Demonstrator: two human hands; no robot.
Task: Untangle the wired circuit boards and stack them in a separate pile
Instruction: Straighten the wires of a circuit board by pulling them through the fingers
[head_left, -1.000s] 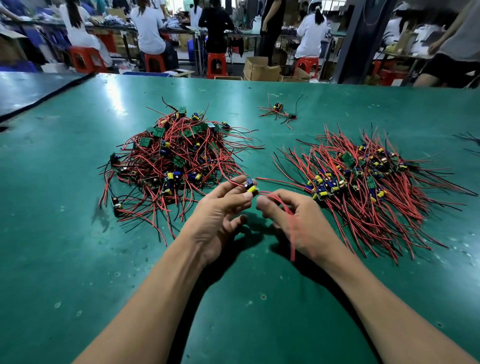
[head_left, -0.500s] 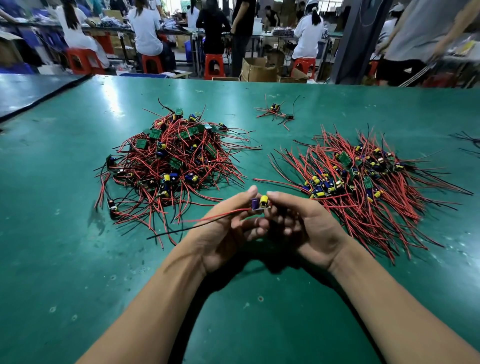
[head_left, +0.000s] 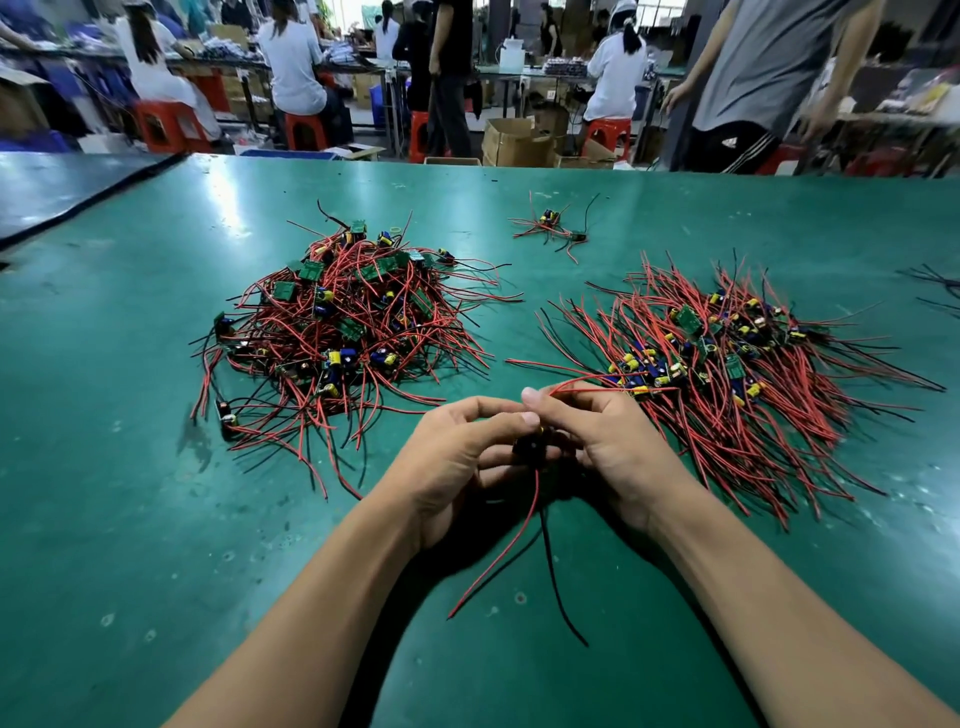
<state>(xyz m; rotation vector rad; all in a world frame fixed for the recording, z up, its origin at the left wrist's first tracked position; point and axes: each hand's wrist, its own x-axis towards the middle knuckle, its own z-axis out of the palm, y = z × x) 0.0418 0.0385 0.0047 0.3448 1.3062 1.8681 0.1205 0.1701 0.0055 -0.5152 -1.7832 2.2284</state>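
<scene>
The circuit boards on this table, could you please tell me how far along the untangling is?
Done: the combed pile on the right, wires lying roughly parallel. In hand: a single board held between the left hand and right hand, its leads hanging down. Left: the tangled pile on the left, plus a small cluster at the back.

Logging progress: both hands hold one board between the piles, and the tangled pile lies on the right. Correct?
No: the head view shows the tangled pile on the left. The left hand and right hand hold one board between it and the straightened pile.
</scene>
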